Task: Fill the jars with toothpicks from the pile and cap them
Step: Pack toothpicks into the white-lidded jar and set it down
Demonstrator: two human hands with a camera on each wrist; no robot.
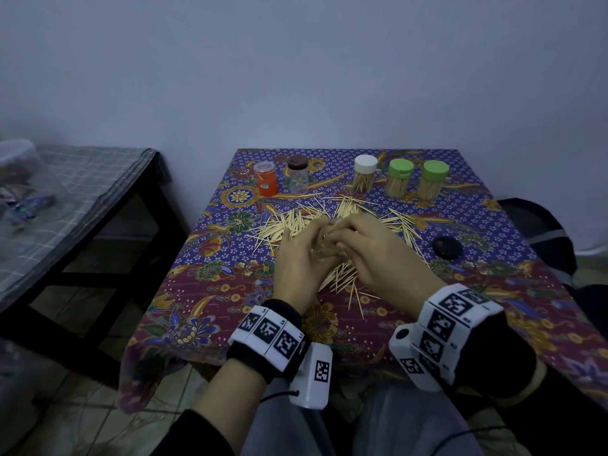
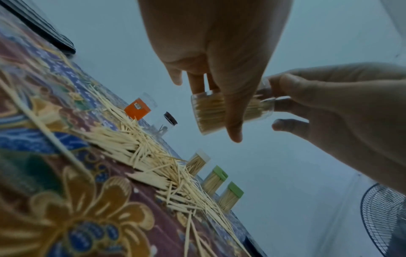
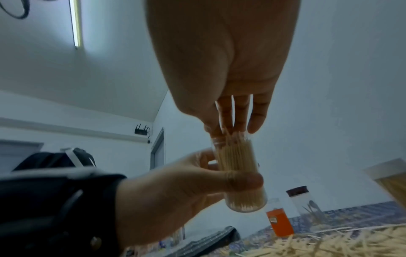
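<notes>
Over the toothpick pile my left hand grips a clear jar packed with toothpicks, thumb across its side. The jar is capless, and in the head view it is almost hidden between my hands. My right hand is at its mouth, and its fingertips pinch toothpicks that stick out. A black lid lies on the cloth to the right. At the back stand a white-capped jar and two green-capped jars, all full.
An orange jar and a brown-lidded jar stand back left on the patterned tablecloth. A low table with checked cloth is on the left, a dark bag on the right. A fan stands beyond.
</notes>
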